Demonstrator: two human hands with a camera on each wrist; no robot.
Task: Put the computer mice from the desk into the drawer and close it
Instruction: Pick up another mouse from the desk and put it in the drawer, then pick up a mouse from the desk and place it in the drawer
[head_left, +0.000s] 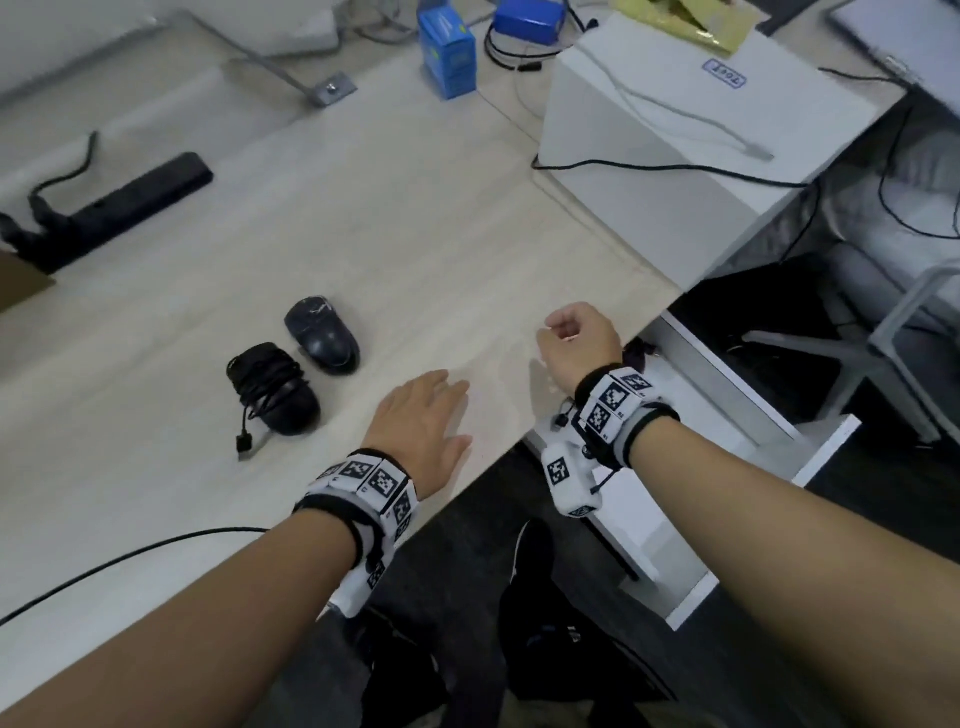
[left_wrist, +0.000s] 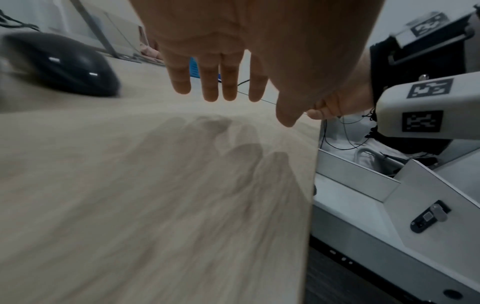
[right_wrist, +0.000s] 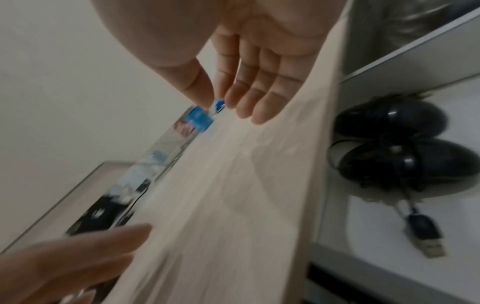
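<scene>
Glossy black wireless mouse (head_left: 323, 336) and black cord-wrapped mouse (head_left: 274, 388): lying side by side on pale wood-grain desk (head_left: 415, 249). Judged light, rigid, slick (cord may snag); gripping across flanks advised. Left hand (head_left: 422, 415) hovering flat, empty; right hand (head_left: 576, 338) hanging loosely curled, empty, above open white drawer (head_left: 727, 384).

A long black power strip (head_left: 122, 208) lies far back on the left. Two blue boxes (head_left: 448, 54) stand at the back. A big white box (head_left: 691, 140) sits on the right, with thin cables over it.
</scene>
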